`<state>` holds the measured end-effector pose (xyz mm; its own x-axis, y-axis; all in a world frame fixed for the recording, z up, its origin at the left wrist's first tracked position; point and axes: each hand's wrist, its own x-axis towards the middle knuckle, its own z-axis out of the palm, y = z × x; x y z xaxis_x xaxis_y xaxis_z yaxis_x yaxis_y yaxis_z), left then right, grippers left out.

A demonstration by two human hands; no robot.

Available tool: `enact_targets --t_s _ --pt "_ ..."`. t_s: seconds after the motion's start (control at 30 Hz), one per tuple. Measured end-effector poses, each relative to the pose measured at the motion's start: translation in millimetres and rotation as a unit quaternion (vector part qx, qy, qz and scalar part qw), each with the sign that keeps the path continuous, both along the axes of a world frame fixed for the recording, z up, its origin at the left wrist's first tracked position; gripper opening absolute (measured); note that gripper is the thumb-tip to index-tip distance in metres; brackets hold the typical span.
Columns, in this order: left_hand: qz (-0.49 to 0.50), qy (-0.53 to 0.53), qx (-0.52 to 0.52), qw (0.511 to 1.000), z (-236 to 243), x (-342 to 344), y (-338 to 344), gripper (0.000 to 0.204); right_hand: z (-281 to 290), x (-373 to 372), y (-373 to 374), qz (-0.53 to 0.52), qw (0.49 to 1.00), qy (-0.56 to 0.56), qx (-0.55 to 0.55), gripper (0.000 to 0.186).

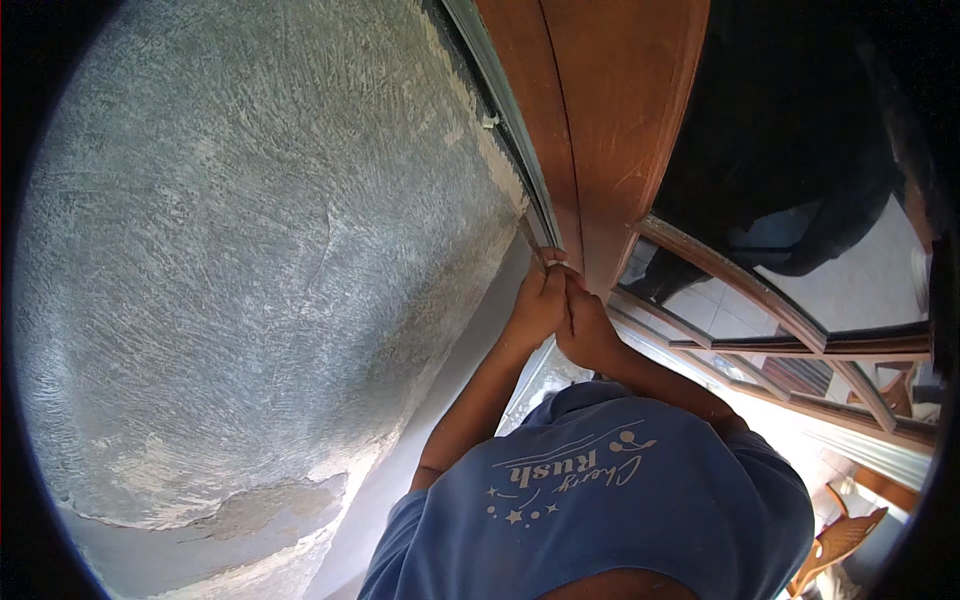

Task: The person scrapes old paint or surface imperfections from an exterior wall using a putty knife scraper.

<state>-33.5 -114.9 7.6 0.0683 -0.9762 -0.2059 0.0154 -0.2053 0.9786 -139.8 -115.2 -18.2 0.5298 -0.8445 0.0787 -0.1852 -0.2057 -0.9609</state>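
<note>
My left hand (pixel 538 303) is raised in front of my chest, close to the edge of a wall. Its fingers are closed on a thin, flat-bladed tool that looks like a scraper (pixel 532 238). The blade points up toward the seam between the rough grey plaster wall (pixel 250 220) and the green-grey door frame strip (pixel 515 130). Pressed against the left hand, my right hand (pixel 588 328) is also closed. Whatever lies inside its fingers is hidden.
A brown wooden door frame (pixel 590 120) runs up just beyond my hands. Glass panes in wooden bars (pixel 760 280) stand to the right. A wooden chair (pixel 845 540) shows at the lower right. Plaster has broken away along the wall's lower edge (pixel 270 515).
</note>
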Motion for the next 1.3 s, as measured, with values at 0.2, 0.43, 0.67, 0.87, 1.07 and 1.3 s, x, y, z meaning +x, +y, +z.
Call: enact_targets --t_s 0.2,0.43,0.67,0.87,1.07,1.3 --pt "0.049 0.009 -0.02 0.999 -13 -6 21 0.022 -4 -7 5 0.042 0.998 0.011 -0.041 0.037" --pt "0.068 0.015 -0.027 0.997 -8 -17 14 0.022 -8 -12 -3 0.044 0.994 -0.025 -0.096 0.041" --pt "0.071 -0.006 -0.027 0.997 -13 -17 13 0.02 -21 -13 -2 0.055 0.993 0.01 -0.104 0.042" --pt "0.072 -0.006 -0.049 0.996 -13 -15 21 0.019 -19 -11 7 0.041 0.994 -0.003 -0.101 0.041" --pt "0.039 -0.048 -0.032 0.998 -17 -9 2 0.019 -21 -7 1 -0.003 0.997 0.006 -0.082 0.035" --pt "0.037 -0.001 -0.02 0.999 -14 -4 20 0.019 -24 0 15 0.004 0.995 0.027 -0.101 0.029"
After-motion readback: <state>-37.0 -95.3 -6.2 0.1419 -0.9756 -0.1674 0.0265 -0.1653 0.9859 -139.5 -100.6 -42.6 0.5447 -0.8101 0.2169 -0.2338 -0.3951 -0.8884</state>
